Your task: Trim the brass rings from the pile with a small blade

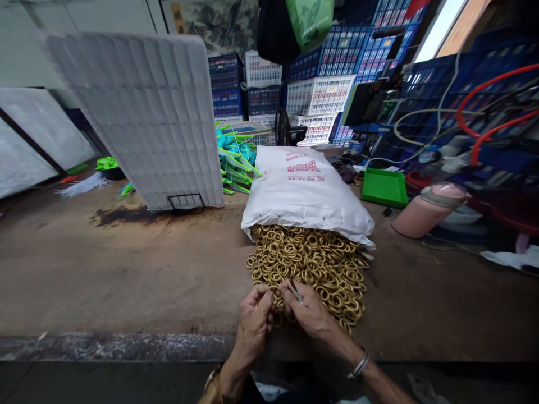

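A heap of gold-coloured rings [311, 261] lies on the table in front of me, spilling from the open mouth of a white woven sack [295, 188]. My left hand [255, 314] is closed at the heap's near edge, thumb and fingers pinching a ring that is mostly hidden by the fingertips. Close beside it, my right hand [309, 313] is wrapped round a small knife [297, 293], a slim tool with a dark end and a greyish length. The fingertips of both hands almost meet over the nearest rings.
A tall pale ribbed panel [143, 118] stands on a black wire stand [186, 202] at left. Behind the sack lie bright green and blue plastic pieces [236, 160]. To the right are a green tray [384, 188] and a pink bottle [429, 210]. Stacked crates [320, 95] fill the back.
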`<move>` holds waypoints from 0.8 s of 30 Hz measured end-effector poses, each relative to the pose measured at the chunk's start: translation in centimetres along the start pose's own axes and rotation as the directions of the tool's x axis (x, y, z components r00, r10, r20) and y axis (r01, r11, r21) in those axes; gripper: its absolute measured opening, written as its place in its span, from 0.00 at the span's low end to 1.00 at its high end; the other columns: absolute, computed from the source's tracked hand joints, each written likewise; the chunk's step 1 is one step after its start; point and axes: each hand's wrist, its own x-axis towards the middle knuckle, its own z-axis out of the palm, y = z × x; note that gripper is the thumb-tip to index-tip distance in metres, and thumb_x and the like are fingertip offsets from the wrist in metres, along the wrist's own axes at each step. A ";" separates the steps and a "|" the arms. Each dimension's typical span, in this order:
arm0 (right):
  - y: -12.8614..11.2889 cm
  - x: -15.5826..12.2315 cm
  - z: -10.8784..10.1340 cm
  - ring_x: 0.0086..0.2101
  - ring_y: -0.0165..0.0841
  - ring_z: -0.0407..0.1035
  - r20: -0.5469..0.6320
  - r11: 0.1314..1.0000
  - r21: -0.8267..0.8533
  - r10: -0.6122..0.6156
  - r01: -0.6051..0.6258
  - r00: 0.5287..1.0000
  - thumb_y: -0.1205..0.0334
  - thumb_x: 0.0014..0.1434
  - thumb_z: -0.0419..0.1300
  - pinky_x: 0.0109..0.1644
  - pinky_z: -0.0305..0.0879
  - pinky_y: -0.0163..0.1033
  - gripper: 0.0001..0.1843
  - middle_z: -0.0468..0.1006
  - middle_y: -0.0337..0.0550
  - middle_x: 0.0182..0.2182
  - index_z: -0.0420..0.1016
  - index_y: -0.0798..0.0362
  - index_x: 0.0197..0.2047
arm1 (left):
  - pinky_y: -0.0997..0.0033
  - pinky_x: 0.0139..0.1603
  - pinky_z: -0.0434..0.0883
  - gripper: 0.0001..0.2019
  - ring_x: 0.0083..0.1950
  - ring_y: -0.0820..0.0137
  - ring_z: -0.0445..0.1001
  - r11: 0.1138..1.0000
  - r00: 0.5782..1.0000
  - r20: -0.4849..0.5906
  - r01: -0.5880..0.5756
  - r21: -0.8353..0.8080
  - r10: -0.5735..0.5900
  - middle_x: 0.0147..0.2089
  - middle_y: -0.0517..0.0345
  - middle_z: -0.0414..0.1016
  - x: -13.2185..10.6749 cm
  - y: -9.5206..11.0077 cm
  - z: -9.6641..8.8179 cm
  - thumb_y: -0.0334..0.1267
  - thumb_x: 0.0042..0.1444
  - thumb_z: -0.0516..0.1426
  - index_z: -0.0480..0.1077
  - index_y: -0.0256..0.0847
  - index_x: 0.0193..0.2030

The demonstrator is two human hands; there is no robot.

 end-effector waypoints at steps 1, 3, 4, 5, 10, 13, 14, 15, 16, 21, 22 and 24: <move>0.2 0.0 0.2 0.19 0.24 0.53 0.005 0.999 0.043 0.031 -0.031 1.000 0.53 0.57 0.45 0.23 0.52 0.29 0.16 0.59 0.31 0.16 0.60 0.54 0.24 | 0.82 0.15 0.54 0.14 0.15 0.81 0.56 0.999 1.000 -0.011 -0.028 0.020 0.028 0.17 0.68 0.61 -0.1 0.1 0.1 0.48 0.45 0.59 0.66 0.37 0.30; 0.6 0.0 0.5 0.17 0.23 0.52 0.009 0.990 0.107 0.094 -0.095 0.996 0.51 0.57 0.45 0.22 0.51 0.29 0.18 0.58 0.31 0.15 0.60 0.54 0.22 | 0.80 0.22 0.60 0.11 0.20 0.78 0.62 0.985 0.990 -0.025 -0.133 0.107 0.137 0.20 0.63 0.65 -0.2 0.3 0.1 0.44 0.46 0.59 0.68 0.37 0.28; 0.8 0.1 0.7 0.17 0.23 0.51 0.008 0.985 0.125 0.118 -0.118 0.993 0.50 0.58 0.44 0.22 0.50 0.29 0.20 0.57 0.31 0.14 0.59 0.54 0.21 | 0.79 0.26 0.63 0.10 0.23 0.76 0.64 0.967 0.979 -0.022 -0.197 0.162 0.203 0.22 0.61 0.68 -0.4 0.3 0.0 0.43 0.46 0.58 0.69 0.36 0.27; 0.9 0.1 0.9 0.17 0.23 0.51 0.006 0.983 0.131 0.132 -0.132 0.991 0.50 0.57 0.44 0.21 0.50 0.29 0.20 0.57 0.31 0.14 0.59 0.54 0.20 | 0.77 0.29 0.64 0.09 0.26 0.74 0.65 0.945 0.966 -0.013 -0.249 0.212 0.258 0.23 0.60 0.69 -0.5 0.4 0.0 0.41 0.47 0.58 0.70 0.36 0.26; 0.4 0.1 1.0 0.19 0.23 0.52 -0.083 0.991 0.071 0.123 -0.117 0.989 0.54 0.53 0.50 0.23 0.51 0.29 0.14 0.58 0.30 0.16 0.59 0.53 0.22 | 0.78 0.28 0.63 0.09 0.26 0.75 0.65 0.940 0.966 0.010 -0.252 0.231 0.257 0.25 0.60 0.69 -1.2 0.1 -0.2 0.41 0.48 0.57 0.70 0.37 0.30; -0.1 0.0 0.9 0.21 0.24 0.52 -0.116 0.995 -0.042 0.085 -0.091 0.990 0.55 0.51 0.51 0.24 0.51 0.29 0.12 0.57 0.31 0.18 0.60 0.53 0.22 | 0.81 0.18 0.57 0.12 0.18 0.80 0.58 0.975 0.994 0.013 -0.109 0.195 0.109 0.19 0.66 0.62 -1.5 -0.2 -0.2 0.47 0.49 0.56 0.66 0.38 0.29; -0.2 -0.1 0.9 0.21 0.24 0.52 -0.114 0.994 -0.083 0.068 -0.078 0.991 0.55 0.52 0.50 0.24 0.51 0.29 0.12 0.57 0.31 0.18 0.60 0.54 0.22 | 0.82 0.15 0.54 0.14 0.15 0.81 0.54 0.982 0.999 0.026 -0.046 0.184 0.041 0.18 0.67 0.61 -1.6 -0.3 -0.3 0.49 0.49 0.55 0.64 0.39 0.28; -0.2 -0.1 0.9 0.21 0.24 0.52 -0.108 0.991 -0.115 0.052 -0.064 0.993 0.55 0.53 0.49 0.25 0.51 0.29 0.13 0.58 0.31 0.18 0.60 0.54 0.22 | 0.83 0.13 0.51 0.15 0.14 0.82 0.52 0.985 0.999 0.045 0.011 0.171 -0.019 0.17 0.68 0.60 -1.8 -0.3 -0.3 0.50 0.50 0.54 0.63 0.39 0.29; -0.2 -0.2 0.8 0.22 0.24 0.53 -0.095 0.989 -0.137 0.041 -0.054 0.995 0.54 0.54 0.48 0.25 0.51 0.29 0.14 0.58 0.31 0.18 0.60 0.53 0.22 | 0.83 0.12 0.49 0.15 0.13 0.82 0.52 0.987 0.996 0.067 0.051 0.150 -0.061 0.17 0.68 0.60 -1.9 -0.3 -0.3 0.51 0.50 0.53 0.62 0.39 0.29; 0.2 -0.7 0.6 0.20 0.26 0.53 -0.126 0.943 -0.328 0.011 -0.052 0.992 0.58 0.56 0.42 0.24 0.49 0.30 0.14 0.58 0.33 0.17 0.57 0.52 0.22 | 0.85 0.12 0.49 0.15 0.14 0.83 0.52 0.995 0.988 0.123 0.098 0.001 -0.098 0.21 0.68 0.62 -2.4 0.1 -0.5 0.51 0.49 0.54 0.59 0.40 0.29; 0.3 -0.9 0.5 0.20 0.26 0.54 -0.130 0.915 -0.402 -0.010 -0.043 0.992 0.61 0.55 0.43 0.25 0.49 0.30 0.12 0.59 0.33 0.17 0.58 0.52 0.22 | 0.85 0.13 0.50 0.15 0.15 0.83 0.53 0.996 0.988 0.125 0.091 -0.017 -0.088 0.21 0.68 0.62 -2.5 0.2 -0.5 0.51 0.49 0.54 0.59 0.40 0.30; 0.4 -1.2 0.5 0.21 0.27 0.57 -0.085 0.854 -0.520 -0.051 0.000 0.995 0.69 0.52 0.44 0.26 0.48 0.31 0.08 0.63 0.35 0.19 0.60 0.52 0.25 | 0.85 0.14 0.51 0.15 0.15 0.84 0.54 0.997 0.990 0.124 0.077 -0.031 -0.073 0.22 0.68 0.62 -2.5 0.4 -0.5 0.50 0.50 0.54 0.59 0.40 0.30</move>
